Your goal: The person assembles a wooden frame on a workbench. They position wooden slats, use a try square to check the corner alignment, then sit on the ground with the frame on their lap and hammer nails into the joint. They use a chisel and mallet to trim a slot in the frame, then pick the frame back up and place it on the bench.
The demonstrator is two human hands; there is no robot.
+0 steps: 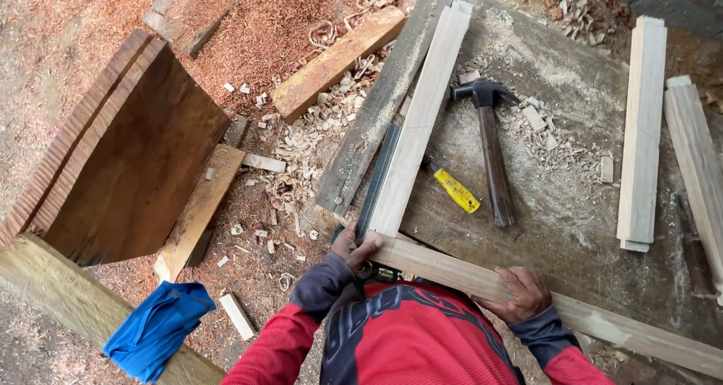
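Right hand (522, 293) grip clamped over near wooden rail (602, 326), left hand (354, 248) fingers curled on corner joint (384, 238)

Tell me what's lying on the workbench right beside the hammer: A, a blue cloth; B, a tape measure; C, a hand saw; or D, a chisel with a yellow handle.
D: a chisel with a yellow handle lies on the dusty workbench just left of the hammer, its blade end running under the pale plank. The blue cloth sits off the bench, on a beam at lower left.
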